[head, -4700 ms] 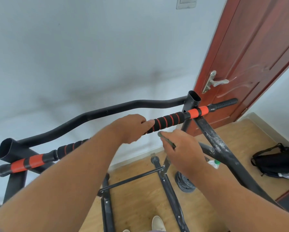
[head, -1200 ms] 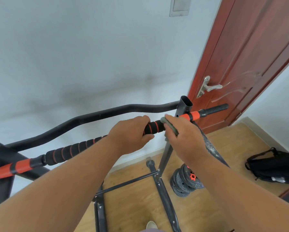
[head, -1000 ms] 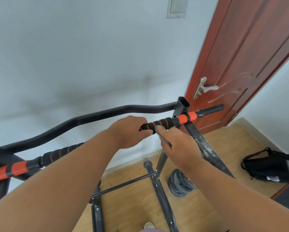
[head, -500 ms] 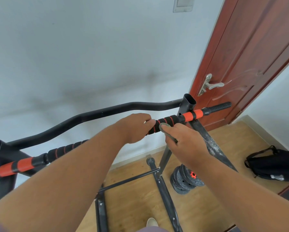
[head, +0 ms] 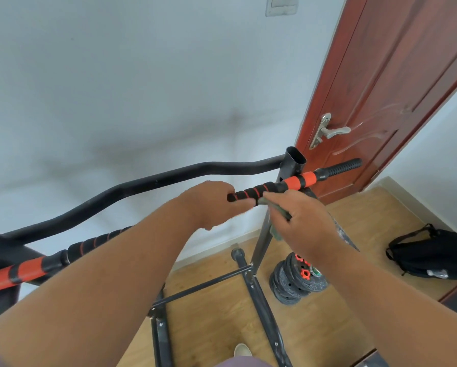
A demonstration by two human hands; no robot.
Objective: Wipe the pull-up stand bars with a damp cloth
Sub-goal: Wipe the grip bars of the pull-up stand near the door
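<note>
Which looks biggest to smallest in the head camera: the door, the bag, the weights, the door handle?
1. Reddish-brown wooden door
2. Black fabric bag and stack of grey weight plates look alike; unsure.
3. Silver metal door handle

home room: door (head: 381, 83), weight plates (head: 299, 280).

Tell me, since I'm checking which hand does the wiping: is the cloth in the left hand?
No, the cloth is gripped in the right hand, while the left hand holds the padded bar.
</note>
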